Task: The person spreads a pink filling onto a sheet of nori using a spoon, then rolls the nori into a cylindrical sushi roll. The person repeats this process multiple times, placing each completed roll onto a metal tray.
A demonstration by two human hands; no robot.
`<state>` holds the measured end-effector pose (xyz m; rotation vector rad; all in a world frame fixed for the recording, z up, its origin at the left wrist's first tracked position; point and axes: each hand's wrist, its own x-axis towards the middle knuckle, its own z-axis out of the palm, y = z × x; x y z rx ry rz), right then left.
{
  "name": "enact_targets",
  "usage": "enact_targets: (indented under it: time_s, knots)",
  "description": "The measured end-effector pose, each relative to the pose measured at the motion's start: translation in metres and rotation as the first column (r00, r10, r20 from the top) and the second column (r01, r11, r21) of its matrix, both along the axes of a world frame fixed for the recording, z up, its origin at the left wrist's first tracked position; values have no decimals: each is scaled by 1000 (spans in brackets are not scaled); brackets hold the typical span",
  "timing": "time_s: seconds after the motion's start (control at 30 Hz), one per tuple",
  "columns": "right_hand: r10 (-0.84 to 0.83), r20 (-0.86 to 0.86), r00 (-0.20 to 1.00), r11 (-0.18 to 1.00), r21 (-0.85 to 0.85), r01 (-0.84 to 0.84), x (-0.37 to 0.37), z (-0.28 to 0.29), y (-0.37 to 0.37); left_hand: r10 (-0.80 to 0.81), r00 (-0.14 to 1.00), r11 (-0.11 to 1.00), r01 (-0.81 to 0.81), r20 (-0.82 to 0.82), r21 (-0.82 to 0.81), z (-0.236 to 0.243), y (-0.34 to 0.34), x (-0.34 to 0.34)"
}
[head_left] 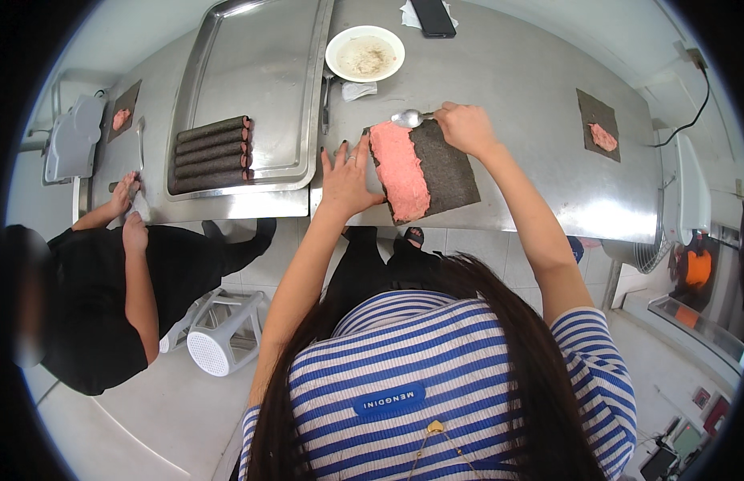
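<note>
The right hand (461, 128) is closed around the handle of a metal spoon (407, 119), whose bowl is at the far end of a strip of pink paste (401, 172). The left hand (346, 183) is open, fingers spread, along the left edge of the dark sheet (450, 167) that carries the paste. The sheet lies on the steel counter (524, 88), between the two hands, its far right corner partly hidden by the right hand.

Beyond the left hand are a crumpled tissue (359, 91) and a white bowl (332, 58); a metal tray (260, 72) holding dark rolls (211, 156) lies to the left. A phone (433, 18) sits farther off, and another sheet with paste (598, 106) well to the right.

The spoon's bowl points left. The paste strip's long axis runs away from the person, its far end leaning left; the bare part of the sheet is to its right.
</note>
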<state>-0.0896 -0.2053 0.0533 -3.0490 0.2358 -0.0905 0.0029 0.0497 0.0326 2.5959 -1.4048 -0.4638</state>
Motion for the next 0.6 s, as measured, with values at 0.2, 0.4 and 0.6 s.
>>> enact_targets:
  time_s: [0.2, 0.4, 0.6]
  knots:
    - [22, -84, 996, 998, 52, -18, -21, 13, 19, -2, 1000, 1000, 3, -3, 24, 0, -2, 1]
    - [66, -174, 982, 994, 101, -49, -63, 21, 48, -1, 1000, 997, 1, 1, 81, 5, -4, 0]
    - [64, -185, 981, 989, 142, -37, -97, 20, 66, -10, 1000, 998, 9, 14, 64, 2, -3, 1]
